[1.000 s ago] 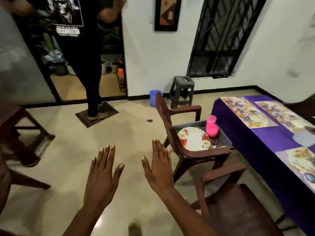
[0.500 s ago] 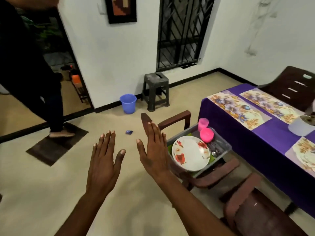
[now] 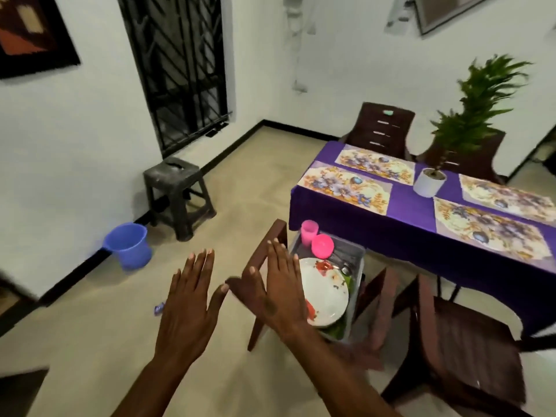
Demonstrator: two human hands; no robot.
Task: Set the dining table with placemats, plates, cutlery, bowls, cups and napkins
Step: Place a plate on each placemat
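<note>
- before me, my left hand (image 3: 186,299) and right hand (image 3: 278,291) hang flat, fingers straight, holding nothing.
- just right of my right hand, a grey tray (image 3: 356,257) sits on a brown chair (image 3: 266,248).
- it holds a floral plate (image 3: 326,293), a pink cup (image 3: 309,232), a pink bowl (image 3: 322,245) and cutlery (image 3: 343,264).
- beyond it, four placemats (image 3: 346,185) lie on the purple table (image 3: 412,206), a potted plant (image 3: 428,182) between them.
</note>
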